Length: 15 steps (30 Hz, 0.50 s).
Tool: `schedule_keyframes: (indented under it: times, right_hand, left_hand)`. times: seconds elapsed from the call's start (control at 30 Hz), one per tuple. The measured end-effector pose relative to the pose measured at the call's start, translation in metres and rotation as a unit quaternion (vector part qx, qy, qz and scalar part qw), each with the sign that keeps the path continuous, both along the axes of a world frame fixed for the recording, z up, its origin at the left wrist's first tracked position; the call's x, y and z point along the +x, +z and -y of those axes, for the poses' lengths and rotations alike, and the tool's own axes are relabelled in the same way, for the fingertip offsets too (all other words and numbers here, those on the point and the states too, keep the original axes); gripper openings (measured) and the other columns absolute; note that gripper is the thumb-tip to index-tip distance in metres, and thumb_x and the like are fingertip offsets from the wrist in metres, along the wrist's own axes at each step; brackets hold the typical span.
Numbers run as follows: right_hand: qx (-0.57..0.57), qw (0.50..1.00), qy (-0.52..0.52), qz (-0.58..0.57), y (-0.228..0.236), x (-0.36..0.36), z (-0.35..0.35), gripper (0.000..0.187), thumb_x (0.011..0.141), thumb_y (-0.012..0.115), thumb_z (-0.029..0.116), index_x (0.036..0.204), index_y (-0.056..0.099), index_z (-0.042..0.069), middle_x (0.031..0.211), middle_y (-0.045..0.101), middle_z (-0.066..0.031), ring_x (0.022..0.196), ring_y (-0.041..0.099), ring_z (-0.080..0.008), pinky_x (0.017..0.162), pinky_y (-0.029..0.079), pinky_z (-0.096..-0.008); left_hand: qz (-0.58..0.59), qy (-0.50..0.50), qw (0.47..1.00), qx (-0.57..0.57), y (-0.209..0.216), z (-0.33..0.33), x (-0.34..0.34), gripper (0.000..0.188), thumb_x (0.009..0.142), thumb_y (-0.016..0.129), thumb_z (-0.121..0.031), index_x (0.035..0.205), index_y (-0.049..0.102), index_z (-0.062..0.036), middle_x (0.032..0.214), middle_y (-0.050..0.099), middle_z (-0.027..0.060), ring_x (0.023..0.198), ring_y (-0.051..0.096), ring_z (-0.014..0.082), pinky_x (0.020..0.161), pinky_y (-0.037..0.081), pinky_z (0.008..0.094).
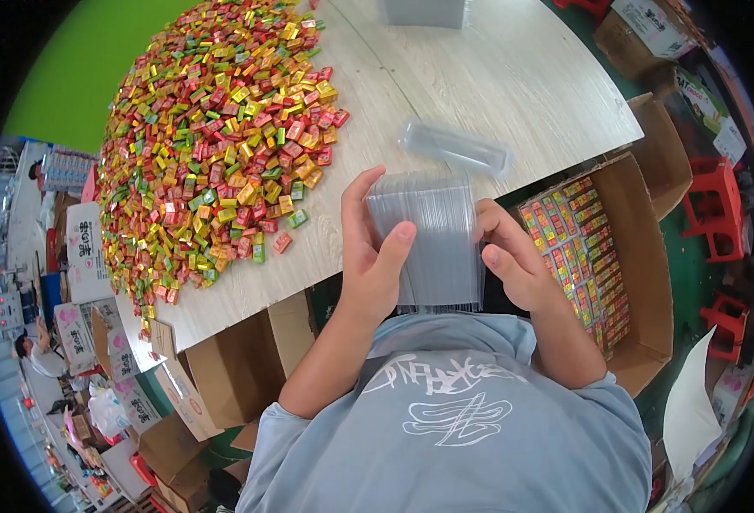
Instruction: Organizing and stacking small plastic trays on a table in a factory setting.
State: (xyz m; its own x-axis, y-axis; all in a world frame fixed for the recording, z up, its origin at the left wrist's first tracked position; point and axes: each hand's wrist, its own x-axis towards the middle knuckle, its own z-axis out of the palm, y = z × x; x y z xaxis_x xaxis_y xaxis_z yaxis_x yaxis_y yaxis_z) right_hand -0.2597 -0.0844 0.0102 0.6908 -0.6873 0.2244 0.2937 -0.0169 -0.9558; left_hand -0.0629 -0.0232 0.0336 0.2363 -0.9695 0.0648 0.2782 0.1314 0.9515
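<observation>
A thick stack of clear plastic sheets or trays [435, 244] stands at the table's near edge, close against my body. My left hand [375, 252] grips its left side, with the thumb across the face towards me. At the right side of the stack, my right hand [514, 261] has its fingers curled on the edge, thumb near the forefinger. One loose clear plastic tray [455, 150] lies on the table just beyond the stack. To the left spreads a large heap of small wrapped candies [223, 154] in red, yellow and green.
An open carton [642, 282] at my right holds rows of packed candies. Another open carton [236, 368] sits below the table [394, 94] at left. More clear plastic [425, 12] stands at the far edge. Red stools [715, 209] are at right; a person [45, 355] is far left.
</observation>
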Motion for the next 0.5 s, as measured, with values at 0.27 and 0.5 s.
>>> schedule_keyframes:
  times: [0.27,0.5]
  right_hand:
    - [-0.225,0.951,-0.156,-0.142,0.017,0.012,0.019,0.008,0.093,0.047,0.004,0.095,0.054,0.001,0.109,0.062,-0.0160,0.085,0.059,-0.0201,0.077,0.047,-0.0331]
    - [-0.552,0.701,-0.162,-0.421,0.056,0.041,0.078,0.026,0.088,0.062,0.011,0.113,0.059,0.005,0.121,0.062,-0.0121,0.110,0.058,-0.0315,0.096,0.042,-0.0405]
  left_hand:
    - [0.031,0.094,0.995,-0.004,-0.009,-0.030,0.040,0.063,0.091,0.063,-0.018,0.145,0.032,-0.0026,0.130,0.044,0.0087,0.117,0.046,0.0164,0.102,0.037,0.0307]
    - [0.014,0.193,0.981,-0.012,-0.010,-0.068,0.077,0.064,0.089,0.064,-0.019,0.143,0.035,-0.0031,0.133,0.044,0.0074,0.119,0.046,0.0161,0.103,0.037,0.0304]
